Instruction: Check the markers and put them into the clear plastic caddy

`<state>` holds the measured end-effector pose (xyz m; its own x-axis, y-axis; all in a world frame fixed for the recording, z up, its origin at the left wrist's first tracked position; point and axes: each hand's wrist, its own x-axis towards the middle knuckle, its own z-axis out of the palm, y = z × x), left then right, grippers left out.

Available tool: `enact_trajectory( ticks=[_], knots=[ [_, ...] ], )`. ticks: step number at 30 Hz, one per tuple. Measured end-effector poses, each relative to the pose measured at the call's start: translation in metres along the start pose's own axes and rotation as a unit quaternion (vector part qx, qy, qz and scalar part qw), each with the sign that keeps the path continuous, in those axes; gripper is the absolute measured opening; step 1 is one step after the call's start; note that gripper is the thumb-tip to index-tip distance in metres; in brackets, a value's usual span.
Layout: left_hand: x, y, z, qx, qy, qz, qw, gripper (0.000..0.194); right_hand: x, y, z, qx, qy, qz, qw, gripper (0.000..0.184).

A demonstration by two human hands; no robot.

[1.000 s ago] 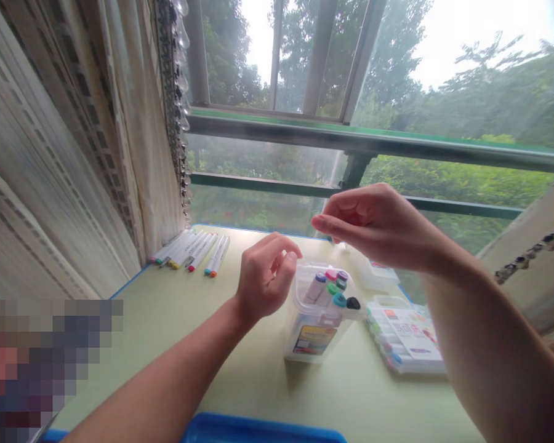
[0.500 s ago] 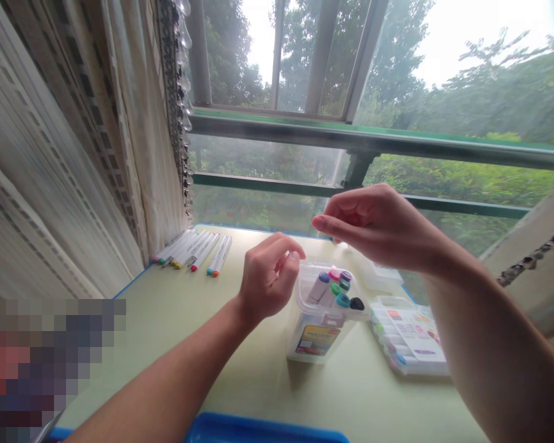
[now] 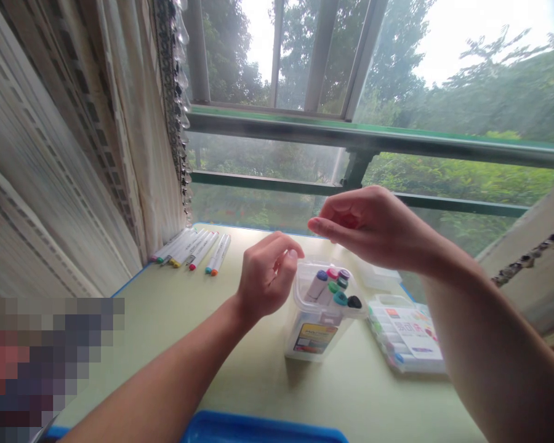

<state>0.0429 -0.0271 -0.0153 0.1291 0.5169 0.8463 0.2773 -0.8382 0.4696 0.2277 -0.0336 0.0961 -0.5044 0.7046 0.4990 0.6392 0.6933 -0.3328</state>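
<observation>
My left hand [image 3: 268, 274] hovers at the left of a clear plastic marker box [image 3: 317, 337], close to its rim. Its fingers are curled in with the thumb against them, and nothing shows in them. Above the far side of the box, my right hand [image 3: 362, 227] is bent at the wrist, fingers curled toward the thumb, with nothing visible in it. Several capped markers [image 3: 317, 286] stand in the box, with blue, pink, green, teal and black caps. A yellow label [image 3: 316, 338] is on its front.
White markers [image 3: 203, 250] lie in a row at the table's far left. At the right lies a flat clear marker case [image 3: 409, 338], with a clear plastic piece [image 3: 381, 277] behind it. A blue tray [image 3: 263, 429] is at the near edge. Curtain [image 3: 133, 123] and window border the pale table [image 3: 189, 326].
Both hands keep nearly the same pose. My right hand has shifted very slightly left, and the whole view has drifted a little. The markers and box stay in place.
</observation>
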Motion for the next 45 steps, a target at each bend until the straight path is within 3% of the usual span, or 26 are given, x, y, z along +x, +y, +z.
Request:
enact_trajectory(
  ticks=[16, 21, 25, 28, 33, 40, 45],
  knots=[
    [-0.002, -0.006, -0.001, 0.029, 0.009, -0.027, 0.999, 0.026, 0.002, 0.006, 0.005, -0.065, -0.007, -0.008, 0.998, 0.036],
    [0.004, -0.025, -0.009, 0.129, 0.017, -0.067, 0.989, 0.024, 0.002, 0.007, 0.006, -0.075, -0.008, -0.005, 0.997, 0.037],
    [0.009, -0.041, -0.013, 0.257, -0.031, -0.170, 0.951, 0.017, 0.002, 0.006, 0.005, -0.072, -0.006, -0.004, 0.997, 0.038],
    [0.009, -0.045, -0.014, 0.345, -0.103, -0.226, 0.905, 0.020, 0.002, 0.006, 0.005, -0.068, -0.008, -0.005, 0.998, 0.038],
    [0.007, -0.048, -0.011, 0.403, -0.226, -0.264, 0.846, 0.030, 0.002, 0.003, 0.004, -0.059, -0.037, 0.010, 0.998, 0.037],
    [-0.001, -0.064, -0.012, 0.444, -0.272, -0.308, 0.796, 0.038, 0.002, 0.003, 0.004, -0.067, -0.040, 0.012, 0.997, 0.036],
    [-0.001, -0.065, -0.014, 0.445, -0.280, -0.329, 0.785, 0.042, 0.002, 0.003, 0.004, -0.064, -0.046, 0.014, 0.997, 0.037]
  ],
)
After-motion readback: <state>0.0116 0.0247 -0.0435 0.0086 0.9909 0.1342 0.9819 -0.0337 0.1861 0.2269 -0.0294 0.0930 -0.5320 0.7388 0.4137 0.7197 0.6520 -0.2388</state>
